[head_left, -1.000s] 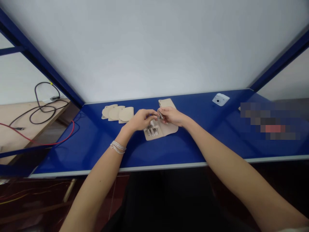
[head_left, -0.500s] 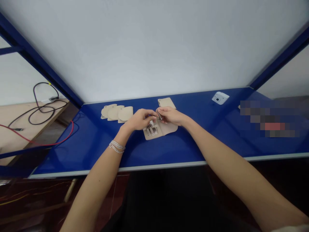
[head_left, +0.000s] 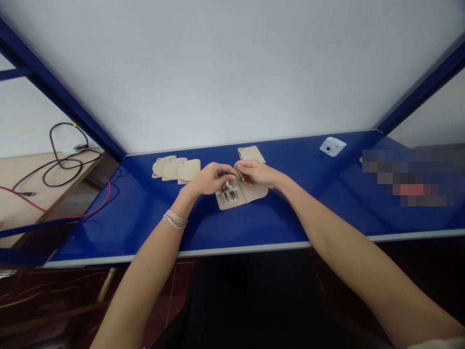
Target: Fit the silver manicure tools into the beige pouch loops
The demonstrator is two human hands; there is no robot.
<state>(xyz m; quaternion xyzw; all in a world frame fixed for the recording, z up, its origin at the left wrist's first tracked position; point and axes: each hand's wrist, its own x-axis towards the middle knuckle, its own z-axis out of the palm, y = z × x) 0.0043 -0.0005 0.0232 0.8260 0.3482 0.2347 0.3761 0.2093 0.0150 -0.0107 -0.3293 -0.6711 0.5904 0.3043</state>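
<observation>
An unfolded beige manicure case point(head_left: 250, 192) lies on the blue table, with small metal tools point(head_left: 228, 194) in its left half. Above it, my right hand point(head_left: 256, 173) pinches a small shiny metal nail clipper point(head_left: 239, 172) between thumb and fingers. My left hand point(head_left: 214, 178) is curled at the clipper's left side, fingertips closed at its lower end. Fingers cover part of the clipper and the upper edge of the case.
Behind my right hand lies a closed beige case point(head_left: 252, 153). Several more closed cases point(head_left: 189, 170) overlap at the left. A white instant camera point(head_left: 333, 146) is at the back right, near a blurred-out area. Black cables point(head_left: 65, 165) and a red cable point(head_left: 105, 198) lie left.
Both hands stay almost in place over the open case, still at the clipper. Only a slight shift of the view shows.
</observation>
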